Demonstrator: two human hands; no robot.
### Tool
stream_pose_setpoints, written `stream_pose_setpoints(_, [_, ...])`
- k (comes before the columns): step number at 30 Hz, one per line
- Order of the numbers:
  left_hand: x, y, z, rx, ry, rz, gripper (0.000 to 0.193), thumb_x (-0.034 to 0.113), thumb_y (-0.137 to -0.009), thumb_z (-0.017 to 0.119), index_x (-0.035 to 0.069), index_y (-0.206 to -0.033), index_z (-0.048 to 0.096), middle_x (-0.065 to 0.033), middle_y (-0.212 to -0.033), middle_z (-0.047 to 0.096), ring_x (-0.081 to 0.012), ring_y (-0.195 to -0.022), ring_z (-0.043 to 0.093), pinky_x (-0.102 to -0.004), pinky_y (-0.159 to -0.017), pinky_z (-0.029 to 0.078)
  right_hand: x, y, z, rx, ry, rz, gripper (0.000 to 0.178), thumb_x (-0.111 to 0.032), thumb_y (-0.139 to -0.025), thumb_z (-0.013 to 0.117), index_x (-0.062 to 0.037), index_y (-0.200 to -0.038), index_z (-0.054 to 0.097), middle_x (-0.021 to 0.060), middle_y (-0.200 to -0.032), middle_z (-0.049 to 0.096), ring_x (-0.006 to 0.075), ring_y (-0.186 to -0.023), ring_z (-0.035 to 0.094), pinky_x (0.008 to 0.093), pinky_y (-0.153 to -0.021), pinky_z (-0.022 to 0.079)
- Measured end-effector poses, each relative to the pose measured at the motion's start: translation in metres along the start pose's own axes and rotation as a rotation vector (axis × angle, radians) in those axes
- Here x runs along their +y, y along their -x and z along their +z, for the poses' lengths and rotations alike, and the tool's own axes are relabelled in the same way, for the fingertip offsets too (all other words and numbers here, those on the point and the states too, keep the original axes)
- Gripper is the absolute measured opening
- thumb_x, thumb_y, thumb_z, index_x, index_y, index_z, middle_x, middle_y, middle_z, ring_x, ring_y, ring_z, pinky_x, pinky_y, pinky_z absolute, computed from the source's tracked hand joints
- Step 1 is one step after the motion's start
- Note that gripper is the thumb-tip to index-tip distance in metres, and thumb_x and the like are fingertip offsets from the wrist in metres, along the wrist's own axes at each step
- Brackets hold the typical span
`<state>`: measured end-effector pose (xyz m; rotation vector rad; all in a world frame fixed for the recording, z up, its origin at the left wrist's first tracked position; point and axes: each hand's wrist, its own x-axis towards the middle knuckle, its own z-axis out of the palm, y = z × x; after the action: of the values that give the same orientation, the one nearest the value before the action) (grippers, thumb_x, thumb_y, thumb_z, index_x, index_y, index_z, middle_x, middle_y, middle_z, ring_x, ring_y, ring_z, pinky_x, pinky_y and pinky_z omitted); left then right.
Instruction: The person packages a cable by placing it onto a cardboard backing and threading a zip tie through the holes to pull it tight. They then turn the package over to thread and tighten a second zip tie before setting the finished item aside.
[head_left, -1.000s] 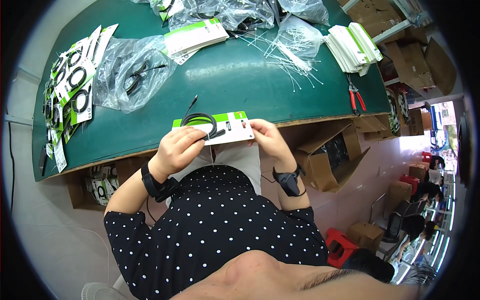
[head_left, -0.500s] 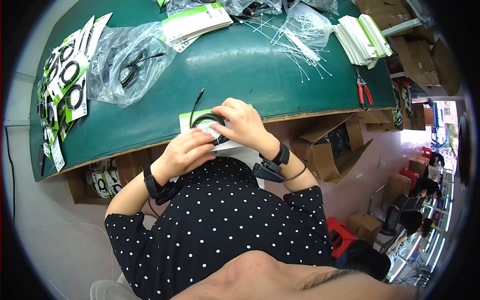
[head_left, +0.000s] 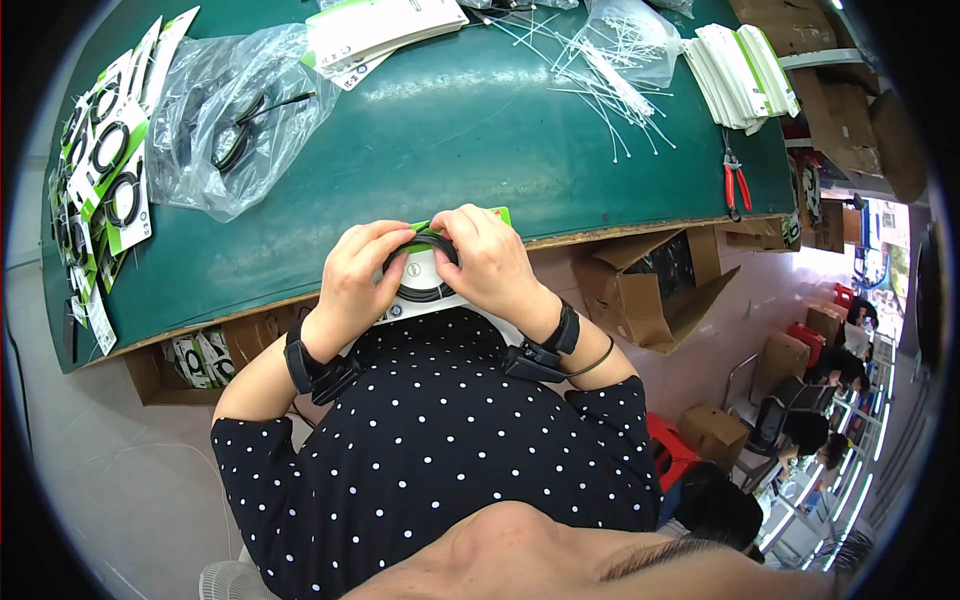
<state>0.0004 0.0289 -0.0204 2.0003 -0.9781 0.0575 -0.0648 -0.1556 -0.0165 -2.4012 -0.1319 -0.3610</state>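
Observation:
A coiled black cable (head_left: 427, 294) lies against a white and green backing card (head_left: 421, 270) at the table's near edge, close to my body. On the coil's left side, my left hand (head_left: 357, 270) pinches the upper part of the loop with thumb and fingertips. My right hand (head_left: 491, 260) grips the same loop from the right, its fingers over the top of the card. Both hands are closed on the cable, and the fingers partly cover the coil's sides. Whether a tie runs round the coil cannot be made out.
Carded cables (head_left: 110, 150) are heaped at the left, beside a clear plastic bag (head_left: 225, 120) with black cable inside. Blank-looking cards (head_left: 385, 30) lie at the back, near loose white cable ties (head_left: 610, 85). Red-handled pliers (head_left: 737, 188) and stacked cards (head_left: 735, 80) are right.
My left hand has moved up from the coil's lower front to its upper left. The cable end that stuck up beyond the card no longer shows there. The view has shifted slightly.

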Motion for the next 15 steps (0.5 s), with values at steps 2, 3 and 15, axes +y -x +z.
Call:
stream_pose_setpoints(2, [-0.003,-0.002,-0.002,-0.033,0.012,0.043,0.030,-0.001,-0.073,0.072,0.001,-0.103,0.066,-0.0112,-0.099,0.067,-0.0280,-0.088,0.064,-0.0358,-0.076,0.051,-0.004,-0.003,-0.002,0.122,0.014,-0.025,0.021,-0.004,-0.071,0.070,-0.0064,-0.091,0.065,0.0049,-0.086,0.059,0.0250,-0.077,0.058,0.0365,-0.067,0.048])
stream_pose_setpoints(3, [-0.004,-0.003,-0.003,-0.050,0.018,0.065,0.029,-0.002,-0.073,0.072,0.001,-0.102,0.067,-0.0112,-0.098,0.068,-0.0277,-0.088,0.064,-0.0354,-0.076,0.051,-0.005,-0.004,-0.002,0.184,0.021,-0.038,0.022,-0.003,-0.070,0.070,-0.0065,-0.092,0.066,0.0044,-0.086,0.059,0.0247,-0.077,0.057,0.0363,-0.067,0.047])
stream_pose_setpoints(15, [-0.004,-0.015,-0.011,-0.138,0.005,0.047,0.027,0.004,-0.074,0.072,0.001,-0.100,0.066,-0.0109,-0.099,0.065,-0.0280,-0.089,0.061,-0.0378,-0.078,0.049,0.016,-0.006,0.001,-0.006,-0.098,-0.103,0.018,-0.006,-0.071,0.076,-0.0081,-0.088,0.071,0.0026,-0.088,0.063,0.0209,-0.075,0.057,0.0325,-0.064,0.046])
